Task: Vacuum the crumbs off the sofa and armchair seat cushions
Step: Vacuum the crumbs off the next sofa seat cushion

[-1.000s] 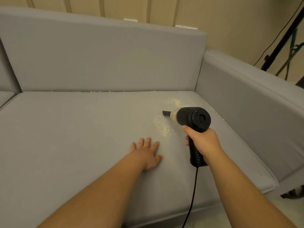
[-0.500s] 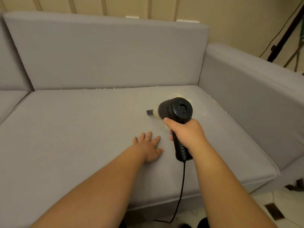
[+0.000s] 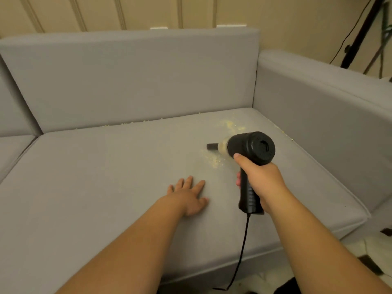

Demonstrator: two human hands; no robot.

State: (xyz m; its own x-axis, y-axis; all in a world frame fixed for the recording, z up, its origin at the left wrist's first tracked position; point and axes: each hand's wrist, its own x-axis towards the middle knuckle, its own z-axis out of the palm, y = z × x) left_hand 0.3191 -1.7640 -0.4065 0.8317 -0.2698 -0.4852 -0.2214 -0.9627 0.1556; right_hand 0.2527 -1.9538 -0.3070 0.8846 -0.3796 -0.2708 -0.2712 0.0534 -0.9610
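Grey fabric sofa seat cushion [image 3: 106, 187], pale yellow crumbs [image 3: 214, 161] just beside right hand [image 3: 262, 183] at eleven o'clock; gripping black corded handheld vacuum [image 3: 250, 151], nozzle axis toward nine. Left hand [image 3: 188, 197] spread flat, farther.

Grey seat cushion [image 3: 106, 177]: crumbs [image 3: 214, 161] scattered, left hand [image 3: 188, 198] flat on it.

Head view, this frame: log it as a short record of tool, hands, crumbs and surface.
tool: black handheld vacuum, corded, nozzle pointing left
right hand: grips the vacuum's handle
left hand: flat on the seat cushion, fingers spread
crumbs: a patch below the nozzle, another behind it, more along the back seam
surface: grey sofa
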